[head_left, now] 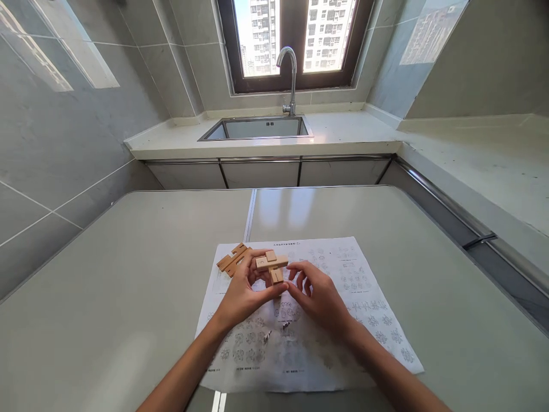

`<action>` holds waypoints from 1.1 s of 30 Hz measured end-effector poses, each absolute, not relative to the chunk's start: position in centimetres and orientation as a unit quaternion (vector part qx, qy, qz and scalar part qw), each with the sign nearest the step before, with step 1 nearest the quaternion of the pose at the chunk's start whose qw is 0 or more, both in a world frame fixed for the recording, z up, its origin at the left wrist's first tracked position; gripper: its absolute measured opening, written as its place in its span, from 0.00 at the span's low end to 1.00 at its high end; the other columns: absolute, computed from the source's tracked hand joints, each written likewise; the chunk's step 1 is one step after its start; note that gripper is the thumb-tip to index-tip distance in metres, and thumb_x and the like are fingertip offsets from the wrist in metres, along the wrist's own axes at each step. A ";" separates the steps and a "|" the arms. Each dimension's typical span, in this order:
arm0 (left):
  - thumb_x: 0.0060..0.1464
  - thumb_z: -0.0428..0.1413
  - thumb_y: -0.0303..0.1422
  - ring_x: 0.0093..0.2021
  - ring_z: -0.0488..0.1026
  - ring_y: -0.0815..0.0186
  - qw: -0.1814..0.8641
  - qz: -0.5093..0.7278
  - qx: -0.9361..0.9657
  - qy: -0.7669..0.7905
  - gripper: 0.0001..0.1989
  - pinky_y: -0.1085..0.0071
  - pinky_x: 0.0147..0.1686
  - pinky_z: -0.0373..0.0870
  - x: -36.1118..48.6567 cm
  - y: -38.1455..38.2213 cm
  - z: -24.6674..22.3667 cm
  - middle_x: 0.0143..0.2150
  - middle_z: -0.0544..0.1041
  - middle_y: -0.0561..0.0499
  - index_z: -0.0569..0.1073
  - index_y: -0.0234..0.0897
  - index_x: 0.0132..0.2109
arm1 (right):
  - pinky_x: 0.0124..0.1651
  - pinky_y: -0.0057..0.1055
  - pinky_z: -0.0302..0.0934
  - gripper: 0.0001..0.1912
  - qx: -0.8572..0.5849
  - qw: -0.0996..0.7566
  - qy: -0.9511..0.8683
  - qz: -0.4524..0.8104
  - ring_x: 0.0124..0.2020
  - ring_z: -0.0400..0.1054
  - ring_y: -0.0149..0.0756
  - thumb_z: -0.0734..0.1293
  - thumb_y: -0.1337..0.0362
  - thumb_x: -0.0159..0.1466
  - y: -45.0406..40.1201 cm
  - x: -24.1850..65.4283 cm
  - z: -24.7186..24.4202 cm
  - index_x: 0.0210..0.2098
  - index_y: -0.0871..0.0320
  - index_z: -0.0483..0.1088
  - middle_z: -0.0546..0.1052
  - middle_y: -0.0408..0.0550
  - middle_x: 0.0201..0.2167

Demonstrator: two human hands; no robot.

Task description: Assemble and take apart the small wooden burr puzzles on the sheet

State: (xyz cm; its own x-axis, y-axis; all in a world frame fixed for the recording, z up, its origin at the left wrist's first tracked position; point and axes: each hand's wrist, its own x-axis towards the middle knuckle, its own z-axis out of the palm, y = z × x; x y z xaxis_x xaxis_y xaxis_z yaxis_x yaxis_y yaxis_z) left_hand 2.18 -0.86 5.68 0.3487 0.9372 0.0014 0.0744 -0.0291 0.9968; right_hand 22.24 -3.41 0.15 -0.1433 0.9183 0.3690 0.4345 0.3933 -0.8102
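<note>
My left hand [246,292] grips a partly assembled wooden burr puzzle [271,262] made of crossed, notched sticks, holding it above a printed sheet. Its thumb presses from below and its fingers wrap round the far left side. Close by on the right, my right hand [319,292] has its fingers curved and apart from the thumb, the fingertips beside the puzzle's right end. I see nothing between them; whether they touch the wood is unclear. Behind my left hand, loose notched wooden pieces [234,259] lie on the sheet's upper left corner, partly covered by the hand.
The white paper sheet [364,320], printed with line diagrams and torn near its middle, lies on a pale table [107,286]. Beyond the table are a counter [343,129], a sink [257,136] and a faucet [293,80] below a window. Another counter runs along the right.
</note>
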 end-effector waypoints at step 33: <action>0.54 0.71 0.40 0.55 0.80 0.56 0.510 0.426 0.599 0.448 0.32 0.58 0.55 0.78 2.2 -0.8 5.6 0.57 0.79 0.43 0.66 0.41 0.61 | 0.42 0.36 0.73 0.23 -0.399 0.491 -0.519 0.574 0.39 0.74 0.41 0.77 0.44 0.61 -2.9 23.1 1.7 0.45 0.54 0.78 0.78 0.49 0.40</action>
